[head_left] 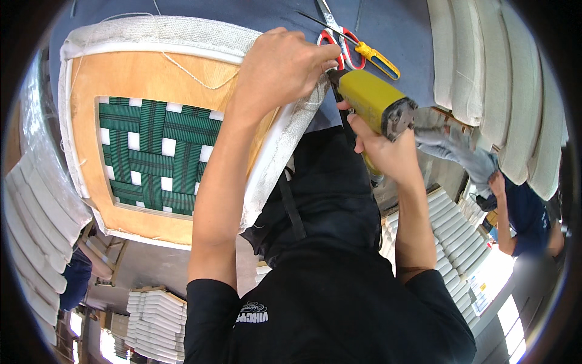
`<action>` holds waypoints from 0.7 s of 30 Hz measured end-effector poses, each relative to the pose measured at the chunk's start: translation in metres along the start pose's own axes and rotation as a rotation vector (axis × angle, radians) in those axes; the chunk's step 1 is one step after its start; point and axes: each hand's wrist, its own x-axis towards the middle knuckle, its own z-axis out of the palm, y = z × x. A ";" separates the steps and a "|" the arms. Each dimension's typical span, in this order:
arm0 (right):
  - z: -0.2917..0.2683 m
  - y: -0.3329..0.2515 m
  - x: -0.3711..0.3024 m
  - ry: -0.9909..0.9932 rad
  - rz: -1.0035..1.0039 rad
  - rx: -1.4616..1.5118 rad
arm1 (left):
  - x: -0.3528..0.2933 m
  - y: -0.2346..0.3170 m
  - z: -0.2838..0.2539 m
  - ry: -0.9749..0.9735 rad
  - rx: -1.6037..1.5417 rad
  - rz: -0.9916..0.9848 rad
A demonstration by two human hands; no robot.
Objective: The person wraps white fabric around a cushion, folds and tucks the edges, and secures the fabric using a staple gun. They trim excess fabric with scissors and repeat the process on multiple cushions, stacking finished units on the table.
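On the blue table [406, 36]: the seat [139, 73] with green straps [151, 121], on the left.
Left hand [282, 70]: bent over the seat's corner; I can't tell if it pinches.
Right hand [389, 156]: wrapped around the yellow tool [371, 94], its tip by the seat.

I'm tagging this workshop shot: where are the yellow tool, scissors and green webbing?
Yellow tool [371, 91]: head view, on its yellow housing.
Scissors [328, 16]: head view, on the steel blades.
Green webbing [151, 162]: head view, on a woven strap.
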 end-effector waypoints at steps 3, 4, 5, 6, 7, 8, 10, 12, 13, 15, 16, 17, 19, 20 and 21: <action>0.002 -0.004 0.001 0.036 -0.016 0.059 | 0.001 -0.002 0.000 0.009 0.023 0.003; 0.001 -0.005 0.000 0.027 -0.002 0.051 | 0.001 -0.001 0.000 0.011 0.018 0.004; 0.002 -0.006 -0.001 0.035 0.002 0.043 | 0.001 0.000 0.000 0.013 0.013 0.005; 0.003 -0.006 -0.002 0.043 0.006 0.035 | 0.000 0.001 0.001 0.015 0.006 0.006; 0.004 -0.007 -0.002 0.049 0.009 0.026 | 0.000 0.001 0.001 0.020 0.007 0.001; 0.006 -0.008 -0.003 0.061 -0.003 0.020 | 0.000 0.002 0.002 0.025 0.007 -0.003; 0.011 -0.009 -0.007 0.089 -0.026 0.015 | -0.001 0.003 0.005 0.042 -0.002 0.011; 0.008 0.009 -0.003 0.092 -0.145 -0.137 | 0.000 0.002 0.007 0.068 -0.019 0.050; 0.006 0.010 0.003 0.061 -0.136 -0.157 | -0.001 -0.001 0.007 0.042 -0.004 0.029; -0.006 0.003 0.009 -0.007 -0.044 -0.154 | 0.001 0.003 0.004 0.010 0.041 0.022; -0.013 -0.006 0.010 -0.056 0.018 -0.134 | -0.002 0.003 0.002 -0.007 0.030 0.004; -0.015 -0.010 0.010 -0.053 -0.043 -0.060 | -0.005 0.000 -0.001 -0.001 0.030 -0.014; -0.042 -0.013 0.015 0.004 -0.140 0.012 | 0.004 -0.002 -0.010 0.001 0.007 -0.043; -0.059 -0.007 0.014 0.025 -0.159 0.054 | 0.002 0.002 -0.013 -0.028 -0.022 -0.055; -0.079 -0.008 0.029 0.048 -0.207 -0.036 | 0.002 0.004 -0.016 -0.055 -0.046 -0.073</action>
